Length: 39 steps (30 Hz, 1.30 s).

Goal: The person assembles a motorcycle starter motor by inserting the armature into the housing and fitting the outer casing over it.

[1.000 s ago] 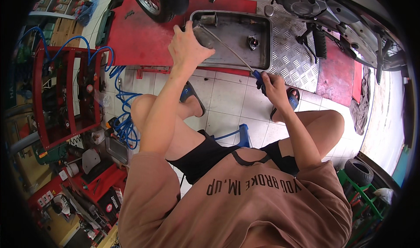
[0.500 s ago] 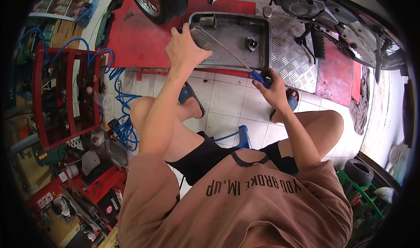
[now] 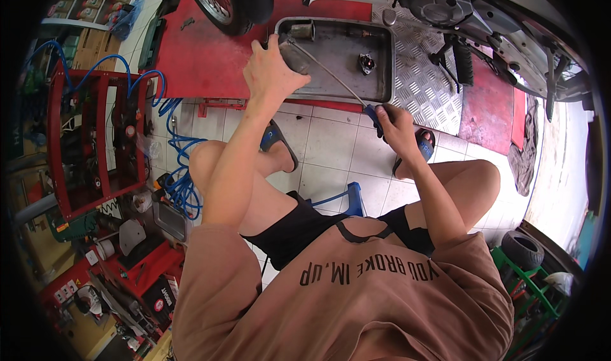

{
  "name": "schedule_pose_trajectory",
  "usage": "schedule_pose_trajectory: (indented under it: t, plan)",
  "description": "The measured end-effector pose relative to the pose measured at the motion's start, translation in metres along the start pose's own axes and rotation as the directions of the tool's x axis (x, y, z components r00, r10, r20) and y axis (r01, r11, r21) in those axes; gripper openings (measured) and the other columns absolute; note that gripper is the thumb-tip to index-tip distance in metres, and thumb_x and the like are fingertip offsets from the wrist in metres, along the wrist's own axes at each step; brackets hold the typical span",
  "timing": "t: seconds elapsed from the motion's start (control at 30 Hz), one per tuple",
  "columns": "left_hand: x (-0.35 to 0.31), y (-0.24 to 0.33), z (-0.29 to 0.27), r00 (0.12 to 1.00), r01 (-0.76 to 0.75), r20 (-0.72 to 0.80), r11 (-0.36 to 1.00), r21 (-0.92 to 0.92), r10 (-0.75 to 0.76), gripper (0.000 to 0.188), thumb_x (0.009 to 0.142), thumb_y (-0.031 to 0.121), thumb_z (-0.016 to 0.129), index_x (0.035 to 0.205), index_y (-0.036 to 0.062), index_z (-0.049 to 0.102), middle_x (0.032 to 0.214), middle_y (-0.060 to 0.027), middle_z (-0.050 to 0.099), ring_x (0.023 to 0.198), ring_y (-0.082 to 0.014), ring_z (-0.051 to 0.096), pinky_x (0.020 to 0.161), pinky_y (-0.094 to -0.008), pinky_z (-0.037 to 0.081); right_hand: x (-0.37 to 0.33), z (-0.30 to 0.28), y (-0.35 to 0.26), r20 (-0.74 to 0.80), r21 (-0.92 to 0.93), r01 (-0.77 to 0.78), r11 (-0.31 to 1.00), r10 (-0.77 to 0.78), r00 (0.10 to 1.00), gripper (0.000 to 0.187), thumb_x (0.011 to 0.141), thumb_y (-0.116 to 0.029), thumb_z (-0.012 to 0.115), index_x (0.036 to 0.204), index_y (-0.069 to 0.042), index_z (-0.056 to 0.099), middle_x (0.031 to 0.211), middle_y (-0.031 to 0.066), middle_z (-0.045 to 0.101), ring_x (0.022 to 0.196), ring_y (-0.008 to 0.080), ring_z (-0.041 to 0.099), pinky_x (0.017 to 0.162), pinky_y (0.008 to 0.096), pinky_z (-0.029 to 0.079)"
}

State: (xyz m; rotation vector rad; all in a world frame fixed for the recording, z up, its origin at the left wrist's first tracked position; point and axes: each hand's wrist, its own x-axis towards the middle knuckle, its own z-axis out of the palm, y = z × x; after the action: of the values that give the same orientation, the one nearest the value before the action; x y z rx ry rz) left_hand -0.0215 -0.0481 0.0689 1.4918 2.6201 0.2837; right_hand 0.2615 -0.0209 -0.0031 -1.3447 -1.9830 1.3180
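My left hand [image 3: 270,69] is wrapped round a dull grey metal part [image 3: 294,58] at the left side of a dark metal tray [image 3: 344,35]. The fingers hide much of that part. My right hand [image 3: 398,127] grips the blue handle of a long screwdriver [image 3: 333,76] just past the tray's near right corner. Its thin shaft slants up and left over the tray, and the tip meets the grey part. Inside the tray, a short metal cylinder [image 3: 303,29] lies at the far left, and a small black-and-silver part [image 3: 365,63] sits towards the right.
Red matting [image 3: 197,59] and a ribbed metal plate [image 3: 423,75] flank the tray. Beyond it stand a wheel [image 3: 223,8] and a motorcycle engine [image 3: 439,5]. A red rack [image 3: 98,138] and a coiled blue hose [image 3: 183,192] are at left, a green rack [image 3: 525,278] at right.
My right hand has shifted its hold and turned over the screwdriver handle, covering more of it. My left hand and the grey part have hardly moved.
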Motion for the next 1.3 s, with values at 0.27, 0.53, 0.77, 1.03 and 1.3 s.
schedule_pose_trajectory:
  t: [0.27, 0.53, 0.77, 1.03, 1.3]
  plan:
    - [0.000, -0.002, 0.002, 1.000, 0.002, -0.013, 1.000, -0.001, -0.002, 0.099, 0.054, 0.036, 0.091, 0.137, 0.0048, 0.048, 0.114, -0.0202, 0.052, 0.096, -0.0361, 0.066, 0.079, -0.0443, 0.056, -0.001, 0.000, 0.005, 0.060, -0.013, -0.139, 0.990, 0.139, 0.988, 0.035, 0.087, -0.029, 0.076, 0.094, 0.004, 0.066, 0.070, 0.0133, 0.066, 0.059, 0.0189, 0.061, 0.058, 0.0318, 0.048]
    - [0.000, -0.002, 0.002, 1.000, 0.009, -0.008, 1.000, -0.004, -0.009, 0.099, 0.054, 0.037, 0.091, 0.138, 0.0047, 0.048, 0.114, -0.0202, 0.053, 0.096, -0.0359, 0.066, 0.079, -0.0440, 0.057, 0.000, 0.003, 0.006, -0.052, -0.025, -0.001, 1.000, 0.000, 0.999, 0.032, 0.097, -0.027, 0.062, 0.093, 0.005, 0.068, 0.061, 0.0095, 0.063, 0.052, 0.0154, 0.058, 0.054, 0.0314, 0.047]
    - [0.001, 0.000, 0.003, 1.000, 0.007, 0.003, 1.000, -0.027, -0.007, 0.100, 0.052, 0.038, 0.091, 0.137, 0.0065, 0.049, 0.115, -0.0228, 0.056, 0.099, -0.0391, 0.066, 0.083, -0.0475, 0.056, -0.002, 0.004, 0.011, -0.124, -0.089, 0.164, 0.982, -0.175, 0.977, 0.032, 0.100, -0.024, 0.058, 0.087, 0.004, 0.067, 0.061, 0.0067, 0.060, 0.058, 0.0134, 0.059, 0.055, 0.0294, 0.046]
    - [0.001, 0.000, 0.004, 1.000, 0.019, 0.025, 0.999, -0.033, -0.018, 0.101, 0.051, 0.039, 0.091, 0.137, 0.0068, 0.049, 0.116, -0.0227, 0.057, 0.099, -0.0389, 0.067, 0.083, -0.0478, 0.056, -0.001, 0.002, 0.008, -0.156, -0.071, 0.102, 0.992, -0.112, 0.981, 0.028, 0.094, -0.022, 0.066, 0.087, 0.005, 0.068, 0.061, 0.0096, 0.062, 0.055, 0.0169, 0.060, 0.058, 0.0313, 0.048]
    - [0.002, -0.002, 0.006, 1.000, 0.022, 0.016, 1.000, -0.019, -0.021, 0.102, 0.051, 0.040, 0.092, 0.138, 0.0072, 0.049, 0.116, -0.0225, 0.057, 0.099, -0.0386, 0.067, 0.084, -0.0471, 0.056, -0.003, -0.002, 0.003, -0.002, -0.046, 0.000, 0.999, 0.000, 1.000, 0.026, 0.087, -0.020, 0.075, 0.093, 0.005, 0.068, 0.068, 0.0125, 0.065, 0.061, 0.0210, 0.064, 0.061, 0.0332, 0.050]
